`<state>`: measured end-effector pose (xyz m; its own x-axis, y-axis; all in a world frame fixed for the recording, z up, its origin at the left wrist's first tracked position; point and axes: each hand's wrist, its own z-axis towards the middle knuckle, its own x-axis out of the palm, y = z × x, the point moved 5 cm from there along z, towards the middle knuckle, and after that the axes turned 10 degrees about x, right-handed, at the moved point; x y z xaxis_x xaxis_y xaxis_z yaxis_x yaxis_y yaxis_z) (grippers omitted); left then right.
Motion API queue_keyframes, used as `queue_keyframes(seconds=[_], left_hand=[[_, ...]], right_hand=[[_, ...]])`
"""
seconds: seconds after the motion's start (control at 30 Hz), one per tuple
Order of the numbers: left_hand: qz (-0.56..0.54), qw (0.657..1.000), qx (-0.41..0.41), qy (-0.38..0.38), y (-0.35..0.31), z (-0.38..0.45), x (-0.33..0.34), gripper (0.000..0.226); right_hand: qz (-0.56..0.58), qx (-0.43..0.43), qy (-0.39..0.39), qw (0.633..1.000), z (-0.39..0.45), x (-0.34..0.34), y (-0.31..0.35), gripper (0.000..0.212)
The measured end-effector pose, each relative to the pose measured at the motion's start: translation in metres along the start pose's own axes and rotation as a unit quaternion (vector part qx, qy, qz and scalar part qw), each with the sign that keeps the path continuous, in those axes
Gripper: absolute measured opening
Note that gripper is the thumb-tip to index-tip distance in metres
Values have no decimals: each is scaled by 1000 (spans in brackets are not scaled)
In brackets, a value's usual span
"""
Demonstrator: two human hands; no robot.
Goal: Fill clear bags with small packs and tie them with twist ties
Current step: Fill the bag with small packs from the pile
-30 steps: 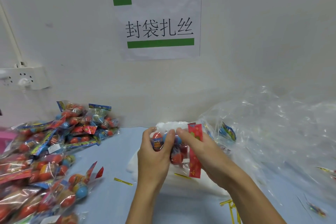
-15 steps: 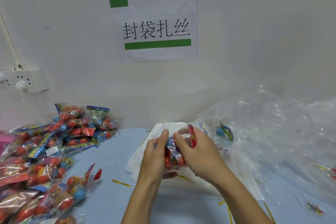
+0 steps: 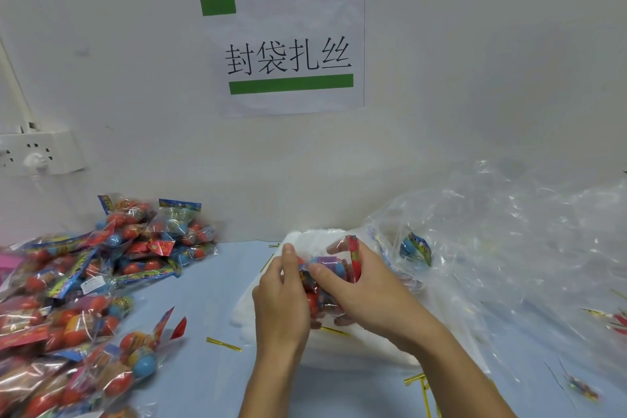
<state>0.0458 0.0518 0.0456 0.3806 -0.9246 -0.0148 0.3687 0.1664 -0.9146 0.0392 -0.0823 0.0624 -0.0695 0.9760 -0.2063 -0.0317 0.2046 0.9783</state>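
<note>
Packs of red and blue balls fill a small clear bag (image 3: 322,285) with a red header strip, held above a white stack on the pale blue counter (image 3: 203,282). Left grip (image 3: 280,305) and right grip (image 3: 366,292) both clamp around it, thumbs on top.

A white paper sign (image 3: 284,50) taped to the wall reads 封袋扎丝 in black characters, with a small green block above left and a green bar beneath. The packs (image 3: 84,285) piled at left carry printed headers and a small white label, all too small and blurred to read
</note>
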Motion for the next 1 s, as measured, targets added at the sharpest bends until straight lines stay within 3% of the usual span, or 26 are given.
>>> queue_keyframes(seconds=[0.23, 0.43, 0.63, 0.83, 0.93, 1.0], left_hand=[[-75, 993, -47, 81, 2, -3, 15, 44], [28, 998, 32, 35, 3, -7, 13, 38], [92, 993, 65, -20, 0, -3, 1, 32], [-88, 996, 35, 0, -6, -4, 5, 30], [-244, 970, -7, 18, -17, -9, 10, 34], [-284, 958, -19, 26, -24, -11, 12, 43]], right_hand=[[-73, -23, -97, 992, 3, -4, -3, 24], [-112, -14, -68, 991, 3, 5, -3, 23], [-43, 8, 10, 999, -4, 12, 2, 28], [-94, -88, -62, 990, -12, 3, 27, 19], [-157, -142, -82, 974, -24, -7, 54, 22], [-155, -160, -90, 971, -37, -23, 74, 25]])
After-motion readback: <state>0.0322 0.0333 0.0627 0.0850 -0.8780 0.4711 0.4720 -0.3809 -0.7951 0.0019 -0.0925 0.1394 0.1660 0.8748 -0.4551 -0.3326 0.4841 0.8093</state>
